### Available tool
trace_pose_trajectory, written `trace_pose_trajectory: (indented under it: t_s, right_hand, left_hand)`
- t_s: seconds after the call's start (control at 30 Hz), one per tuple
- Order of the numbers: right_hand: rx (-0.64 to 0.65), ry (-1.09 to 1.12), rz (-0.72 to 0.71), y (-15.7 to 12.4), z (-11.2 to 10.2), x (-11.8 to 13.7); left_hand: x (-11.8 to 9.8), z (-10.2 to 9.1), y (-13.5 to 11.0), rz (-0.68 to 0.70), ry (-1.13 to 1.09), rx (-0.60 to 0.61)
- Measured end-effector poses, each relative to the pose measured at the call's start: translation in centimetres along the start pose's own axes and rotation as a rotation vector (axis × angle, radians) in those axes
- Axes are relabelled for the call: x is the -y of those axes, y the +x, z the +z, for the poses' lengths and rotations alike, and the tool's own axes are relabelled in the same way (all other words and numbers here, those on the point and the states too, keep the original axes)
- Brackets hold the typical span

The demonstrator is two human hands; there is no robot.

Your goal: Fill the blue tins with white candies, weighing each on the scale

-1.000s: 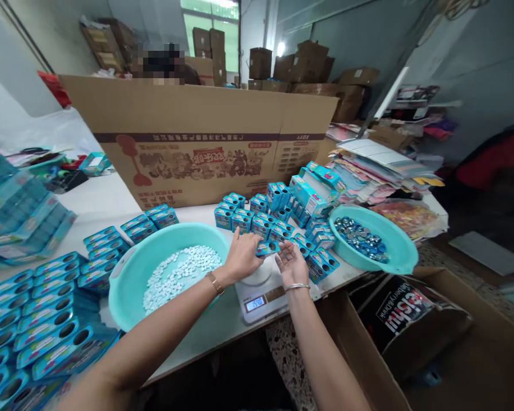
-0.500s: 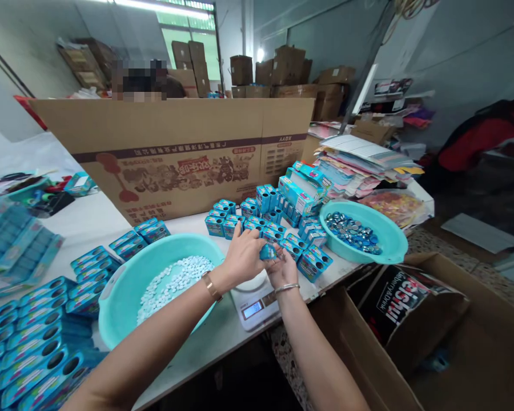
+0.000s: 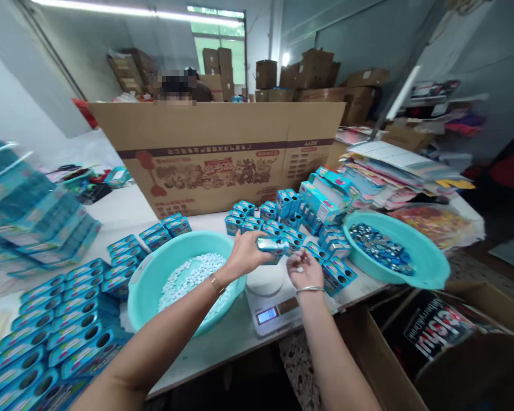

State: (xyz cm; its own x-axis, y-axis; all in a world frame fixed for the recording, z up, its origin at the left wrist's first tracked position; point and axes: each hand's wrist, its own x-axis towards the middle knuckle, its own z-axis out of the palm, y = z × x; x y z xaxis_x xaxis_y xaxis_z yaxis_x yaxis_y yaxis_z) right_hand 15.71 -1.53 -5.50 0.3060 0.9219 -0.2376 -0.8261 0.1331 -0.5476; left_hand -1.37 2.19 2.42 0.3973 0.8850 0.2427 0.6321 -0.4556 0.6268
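Observation:
My left hand [image 3: 245, 254] is closed round a small blue box [image 3: 270, 245], tipped on its side above the scale, its end towards my right hand. Palm up and cupped, my right hand [image 3: 306, 274] holds a few white tablets [image 3: 300, 269] just right of that box, fingers curled. Below both hands stands a white digital scale [image 3: 278, 322] with a lit display and a round pan [image 3: 264, 281]. On the left, a turquoise basin [image 3: 139, 305] contains many white tablets [image 3: 197, 277].
Rows of blue boxes [image 3: 81, 319] with round holes stand at left; more boxes [image 3: 274, 228] are behind my hands. A second turquoise basin [image 3: 432, 274] holds shiny blue and silver pieces. A large carton [image 3: 240, 125] stands behind, an open carton [image 3: 381, 348] lower right.
The two hands have moved apart. The blue box has tipped onto its side in my left hand, and white tablets now show in my right palm. The view has shifted left.

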Motion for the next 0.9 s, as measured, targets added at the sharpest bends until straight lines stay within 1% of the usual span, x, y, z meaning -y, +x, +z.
trace_pose_trajectory:
  t_s: [0.07,0.13,0.2,0.27,0.33,0.37,0.43,0.53,0.6,0.67,0.73,0.8,0.87,0.9]
  right_hand:
    - [-0.013,0.062,0.031,-0.3,-0.2,0.7]
    - [0.008,0.063,0.046,-0.6,-0.8,1.2]
    - [0.013,0.035,0.045,-0.8,-1.7,1.5]
    - [-0.002,0.008,0.039,-0.9,-2.7,1.4]
    - [-0.035,-0.006,0.032,-1.0,-3.3,1.2]
    - [-0.055,-0.006,0.029,-1.1,-3.5,1.0]
    - [-0.092,-0.006,0.025,-1.2,-3.4,0.7]
    - [-0.112,-0.024,0.028,-1.3,-2.9,0.4]
    - [-0.113,-0.048,0.03,-1.3,-2.6,0.3]
    - [-0.115,-0.066,0.025,-1.1,-2.6,0.3]
    - [-0.11,-0.08,0.024,-0.9,-3.0,0.4]
    - [-0.101,-0.085,0.031,-0.7,-3.7,0.4]
    - [-0.084,-0.081,0.043,-0.5,-4.3,0.4]
    - [-0.075,-0.076,0.05,-0.4,-4.5,0.3]
  left_hand:
    - [1.6,-2.2,1.1,-0.079,-0.119,-0.073]
    - [3.8,-5.1,2.6,-0.139,-0.122,-0.18]
    - [6.4,-8.2,4.0,-0.211,-0.022,-0.297]
    - [9.3,-10.8,5.5,-0.288,0.109,-0.37]
    - [12.3,-12.4,6.7,-0.364,0.224,-0.38]
    - [13.8,-12.8,7.3,-0.397,0.272,-0.365]
    - [16.7,-12.9,8.4,-0.442,0.353,-0.311]
    - [20.4,-11.9,9.6,-0.449,0.434,-0.25]
    - [22.3,-11.2,10.0,-0.442,0.508,-0.219]
    - [23.7,-10.6,10.2,-0.439,0.619,-0.162]
    - [24.5,-10.3,10.2,-0.442,0.745,-0.082]
    - [24.6,-10.0,10.2,-0.457,0.841,-0.028]
    - [23.7,-9.4,10.2,-0.435,0.876,-0.039]
    - [23.0,-8.9,10.2,-0.379,0.859,-0.045]
